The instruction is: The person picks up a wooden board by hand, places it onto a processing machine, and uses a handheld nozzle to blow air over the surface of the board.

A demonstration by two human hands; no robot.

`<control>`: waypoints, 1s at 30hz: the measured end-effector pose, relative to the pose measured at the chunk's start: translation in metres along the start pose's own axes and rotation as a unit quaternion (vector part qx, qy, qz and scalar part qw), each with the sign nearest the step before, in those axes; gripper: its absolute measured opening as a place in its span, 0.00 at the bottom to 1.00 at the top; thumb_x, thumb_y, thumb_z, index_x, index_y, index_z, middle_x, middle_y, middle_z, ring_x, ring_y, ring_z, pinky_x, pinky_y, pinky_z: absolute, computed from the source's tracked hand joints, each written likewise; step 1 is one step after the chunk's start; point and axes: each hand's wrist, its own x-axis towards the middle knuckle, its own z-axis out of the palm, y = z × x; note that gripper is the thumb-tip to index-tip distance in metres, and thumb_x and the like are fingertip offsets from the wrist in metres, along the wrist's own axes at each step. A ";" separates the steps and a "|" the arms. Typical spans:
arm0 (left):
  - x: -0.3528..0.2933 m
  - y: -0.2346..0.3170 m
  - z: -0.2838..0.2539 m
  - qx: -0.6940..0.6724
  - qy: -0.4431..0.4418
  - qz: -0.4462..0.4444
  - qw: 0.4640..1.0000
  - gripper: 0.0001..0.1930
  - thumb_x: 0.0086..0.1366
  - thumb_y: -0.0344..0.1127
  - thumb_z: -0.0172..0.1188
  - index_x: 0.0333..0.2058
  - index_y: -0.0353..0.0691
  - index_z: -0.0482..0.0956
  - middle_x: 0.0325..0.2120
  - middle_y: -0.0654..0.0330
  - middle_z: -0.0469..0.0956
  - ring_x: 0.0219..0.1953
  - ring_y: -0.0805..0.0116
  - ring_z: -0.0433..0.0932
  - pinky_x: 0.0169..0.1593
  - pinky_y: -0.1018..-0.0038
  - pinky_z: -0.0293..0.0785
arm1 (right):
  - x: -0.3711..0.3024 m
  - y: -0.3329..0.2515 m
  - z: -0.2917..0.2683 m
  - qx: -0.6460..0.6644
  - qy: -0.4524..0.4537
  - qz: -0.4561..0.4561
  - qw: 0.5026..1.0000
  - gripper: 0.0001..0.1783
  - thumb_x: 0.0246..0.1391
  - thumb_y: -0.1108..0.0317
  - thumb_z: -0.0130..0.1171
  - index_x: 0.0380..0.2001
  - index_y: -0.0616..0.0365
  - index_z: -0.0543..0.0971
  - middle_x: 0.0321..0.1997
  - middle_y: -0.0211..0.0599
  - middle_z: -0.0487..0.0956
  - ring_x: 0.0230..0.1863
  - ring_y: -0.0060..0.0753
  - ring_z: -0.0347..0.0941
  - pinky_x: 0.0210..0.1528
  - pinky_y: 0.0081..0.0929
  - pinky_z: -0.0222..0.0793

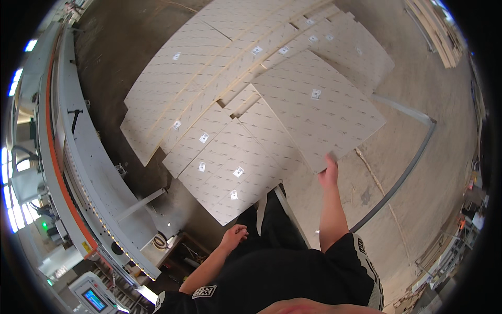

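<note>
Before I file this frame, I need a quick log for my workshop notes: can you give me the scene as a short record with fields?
Right hand: gripping the near corner of the held panel
Held panel: beige, patterned, one white label; overlaps other panels in this view
Left hand: loosely curled near the body, apart from the panels, nothing visible in it
Other panels: similar pattern, several white labels, ahead of the person
Left side: long grey machine with an orange strip; lit blue screen
Upper right: wooden boards

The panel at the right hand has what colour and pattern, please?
The panel is greyish beige with rows of dark marks, best seen in the head view.
</note>
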 end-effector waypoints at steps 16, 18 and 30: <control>-0.057 0.027 -0.072 -0.504 -0.211 0.212 0.810 0.39 0.74 0.61 0.52 0.70 0.36 0.60 0.69 0.56 0.67 0.70 0.55 0.65 0.69 0.57 0.63 | -0.405 -0.029 0.034 -0.113 -0.167 0.014 0.979 0.30 0.56 0.67 0.58 0.62 0.69 0.71 0.59 0.46 0.78 0.60 0.47 0.76 0.60 0.45 0.74; -0.083 0.001 -0.090 -0.578 -0.238 0.236 0.744 0.36 0.74 0.58 0.52 0.69 0.37 0.62 0.68 0.55 0.68 0.70 0.54 0.65 0.70 0.55 0.61 | -0.438 -0.021 0.017 -0.145 -0.244 0.039 0.958 0.31 0.57 0.68 0.57 0.63 0.67 0.69 0.60 0.47 0.77 0.61 0.47 0.75 0.61 0.44 0.73; -0.252 -0.274 -0.122 -0.601 -0.059 0.406 0.686 0.32 0.61 0.33 0.67 0.64 0.41 0.69 0.60 0.59 0.74 0.63 0.58 0.70 0.68 0.56 0.64 | -0.449 0.143 -0.017 -0.321 -0.321 0.230 0.861 0.31 0.66 0.55 0.60 0.64 0.65 0.71 0.62 0.41 0.78 0.60 0.39 0.75 0.62 0.39 0.69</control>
